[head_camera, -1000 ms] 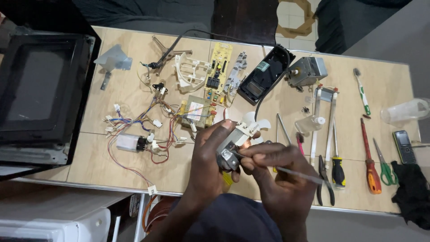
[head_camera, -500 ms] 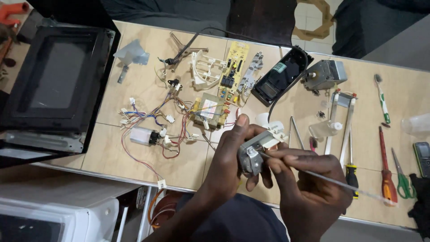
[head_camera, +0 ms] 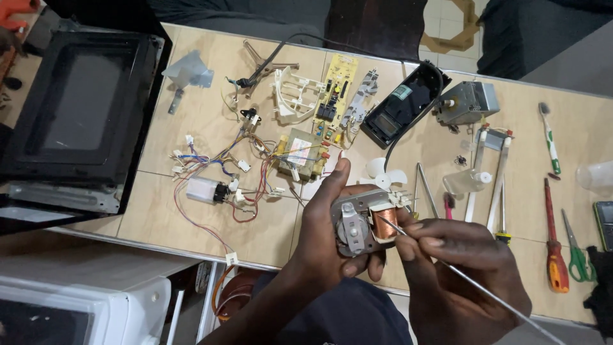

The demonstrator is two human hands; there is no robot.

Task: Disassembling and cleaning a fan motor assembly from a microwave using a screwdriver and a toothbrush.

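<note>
The left hand is gripping a small fan motor; the right hand is pinching a thin metal probe against its copper coil.

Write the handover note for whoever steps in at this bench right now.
Left hand: holds the fan motor above the table edge, copper coil up.
Right hand: pinches a thin metal probe, tip at the coil.
Done: parts laid out, circuit board, transformer, wiring.
Left: probing at the coil is under way; screwdrivers lie at right, untouched.
</note>
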